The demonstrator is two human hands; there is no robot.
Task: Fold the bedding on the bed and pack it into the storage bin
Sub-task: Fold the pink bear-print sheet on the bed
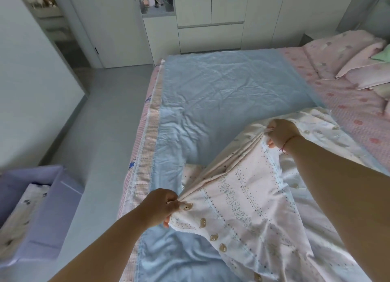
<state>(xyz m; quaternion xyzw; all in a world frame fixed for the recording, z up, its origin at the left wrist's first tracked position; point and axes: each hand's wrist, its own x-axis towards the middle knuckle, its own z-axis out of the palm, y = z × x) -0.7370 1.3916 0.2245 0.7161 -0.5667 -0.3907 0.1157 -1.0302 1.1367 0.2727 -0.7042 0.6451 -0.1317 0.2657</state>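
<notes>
Both hands grip 1 quilt [249, 201], a pale pink piece printed with bears and leaf stripes. The left hand [162, 205] is closed around a bunched corner near the left side of the bed [348, 110]. The right hand [281, 135] is closed around a second bunch of the same edge, farther up the bed. The edge between the 2 hands is pulled taut and lifted off the surface; the remainder of the quilt lies crumpled below and to the right of the arms.

Beneath the quilt, a blue sheet [221, 91] lies spread flat over the bed, wrinkled, with a checked pink border along its left edge. A pink dotted cover shows at the far right, with pillows [341, 55] stacked at the head end.

The bin [44, 214], lavender and open-topped, stands on the floor [101, 134] at the left, apart from the bed. 1 folded white printed piece [23, 212] lies inside it.
</notes>
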